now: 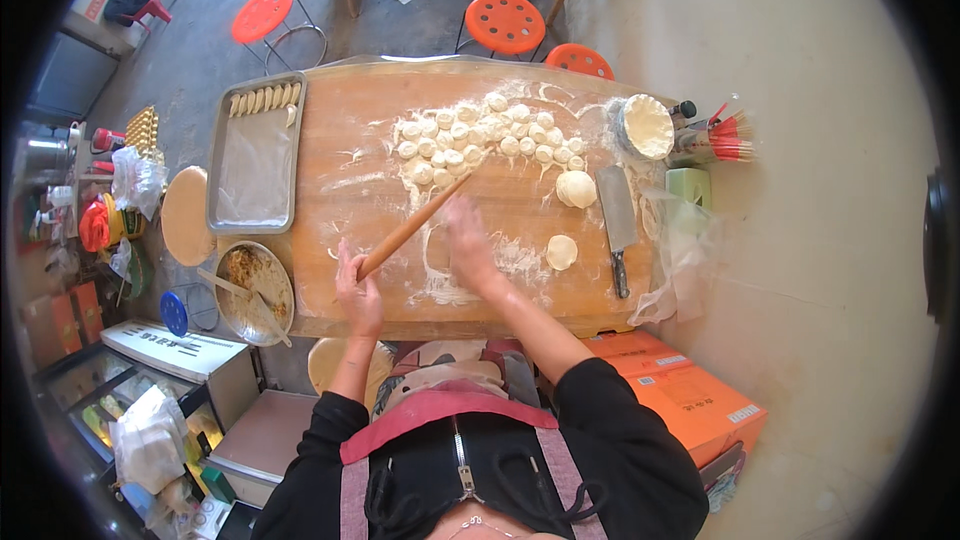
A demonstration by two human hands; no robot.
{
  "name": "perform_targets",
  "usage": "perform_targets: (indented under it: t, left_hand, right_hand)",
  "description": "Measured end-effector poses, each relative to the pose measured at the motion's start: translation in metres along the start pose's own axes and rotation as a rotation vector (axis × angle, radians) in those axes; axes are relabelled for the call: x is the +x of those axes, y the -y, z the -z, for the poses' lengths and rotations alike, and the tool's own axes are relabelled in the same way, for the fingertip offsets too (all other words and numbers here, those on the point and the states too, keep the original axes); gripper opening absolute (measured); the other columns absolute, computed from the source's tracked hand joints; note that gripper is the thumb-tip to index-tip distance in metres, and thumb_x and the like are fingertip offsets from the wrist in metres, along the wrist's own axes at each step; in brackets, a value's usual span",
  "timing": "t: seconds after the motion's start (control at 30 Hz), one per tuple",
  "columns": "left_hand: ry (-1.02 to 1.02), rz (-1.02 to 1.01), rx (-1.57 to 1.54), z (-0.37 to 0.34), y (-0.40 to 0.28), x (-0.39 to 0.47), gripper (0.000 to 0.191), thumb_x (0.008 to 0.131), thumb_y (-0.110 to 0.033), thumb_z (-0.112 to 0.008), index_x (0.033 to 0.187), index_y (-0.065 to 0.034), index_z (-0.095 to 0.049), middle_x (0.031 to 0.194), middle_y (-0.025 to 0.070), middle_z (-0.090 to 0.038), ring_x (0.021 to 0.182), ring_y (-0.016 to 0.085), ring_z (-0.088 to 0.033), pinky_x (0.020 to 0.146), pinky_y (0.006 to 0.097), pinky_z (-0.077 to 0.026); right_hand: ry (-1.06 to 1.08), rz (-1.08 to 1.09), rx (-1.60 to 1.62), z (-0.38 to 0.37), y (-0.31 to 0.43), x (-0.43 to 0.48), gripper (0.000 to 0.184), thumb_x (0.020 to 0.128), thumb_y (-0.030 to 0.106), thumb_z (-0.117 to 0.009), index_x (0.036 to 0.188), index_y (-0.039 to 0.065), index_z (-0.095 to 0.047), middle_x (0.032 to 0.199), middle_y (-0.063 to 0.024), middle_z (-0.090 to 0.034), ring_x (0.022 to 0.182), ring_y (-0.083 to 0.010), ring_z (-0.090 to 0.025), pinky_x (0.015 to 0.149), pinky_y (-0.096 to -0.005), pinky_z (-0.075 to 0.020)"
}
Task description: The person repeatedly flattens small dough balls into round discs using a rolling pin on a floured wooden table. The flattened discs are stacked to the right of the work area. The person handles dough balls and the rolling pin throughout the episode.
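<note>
My left hand holds the near end of a wooden rolling pin, which slants up and to the right over the floured wooden board. Blurred, my right hand is beside the pin at the board's middle; its fingers cannot be made out. Beyond the pin's far tip lie many small floured dough pieces. To the right are a stack of round dough wrappers, a single wrapper and a cleaver. A metal tray holds a row of folded dumplings at the left.
A bowl of filling with utensils stands left of the board. At the back right are a dough-topped container, bundled skewers and a green box. Clear plastic hangs at the right edge. Orange stools stand beyond.
</note>
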State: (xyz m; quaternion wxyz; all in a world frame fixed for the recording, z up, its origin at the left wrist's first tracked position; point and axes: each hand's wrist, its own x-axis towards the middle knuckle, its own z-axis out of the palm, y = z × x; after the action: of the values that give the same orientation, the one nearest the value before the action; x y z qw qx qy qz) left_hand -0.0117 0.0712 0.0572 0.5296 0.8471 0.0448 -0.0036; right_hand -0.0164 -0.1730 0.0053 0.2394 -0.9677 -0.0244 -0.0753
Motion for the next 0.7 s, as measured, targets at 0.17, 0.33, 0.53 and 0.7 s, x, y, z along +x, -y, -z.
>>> perform_targets:
  t: [0.17,0.33,0.53,0.7]
  left_hand:
    - [0.048,-0.247,0.345,0.023,0.002,0.010,0.031,0.084,0.009,-0.071,0.114,-0.0005,-0.067,0.162,0.0258,-0.049,0.143,0.042,-0.054,0.112,0.0486,-0.043]
    - [0.098,-0.237,0.324,0.006,0.009,0.008,0.033,0.084,0.007,-0.072,0.114,-0.0027,-0.067,0.161,0.0269,-0.050,0.147,0.042,-0.050,0.113,0.0484,-0.043]
    - [0.066,-0.125,0.230,0.006,0.019,-0.002,0.030,0.086,0.006,-0.073,0.114,-0.0026,-0.066,0.161,0.0271,-0.049,0.149,0.043,-0.048,0.115,0.0490,-0.042]
    - [0.060,-0.124,0.239,0.004,0.012,0.001,0.030,0.087,0.005,-0.073,0.114,-0.0024,-0.065,0.160,0.0265,-0.050,0.148,0.043,-0.048,0.116,0.0489,-0.041]
  right_hand:
    - [0.180,-0.071,0.396,0.070,0.011,-0.038,0.056,0.102,0.014,-0.063,0.156,0.007,-0.050,0.173,-0.0252,-0.029,0.161,-0.0458,-0.023,0.132,-0.0563,-0.0200]
    - [0.191,-0.045,0.054,0.061,0.053,-0.107,0.051,0.097,0.017,-0.069,0.148,0.015,-0.062,0.169,-0.0234,-0.037,0.159,-0.0438,-0.029,0.125,-0.0666,-0.0266]
    - [0.005,-0.329,-0.049,0.043,0.017,-0.092,0.065,0.098,0.019,-0.066,0.160,0.009,-0.048,0.168,-0.0262,-0.037,0.157,-0.0443,-0.031,0.127,-0.0618,-0.0262]
    - [-0.064,-0.130,0.300,0.021,0.050,-0.040,0.063,0.098,0.009,-0.059,0.157,-0.008,-0.042,0.165,-0.0306,-0.039,0.155,-0.0482,-0.034,0.130,-0.0523,-0.0268]
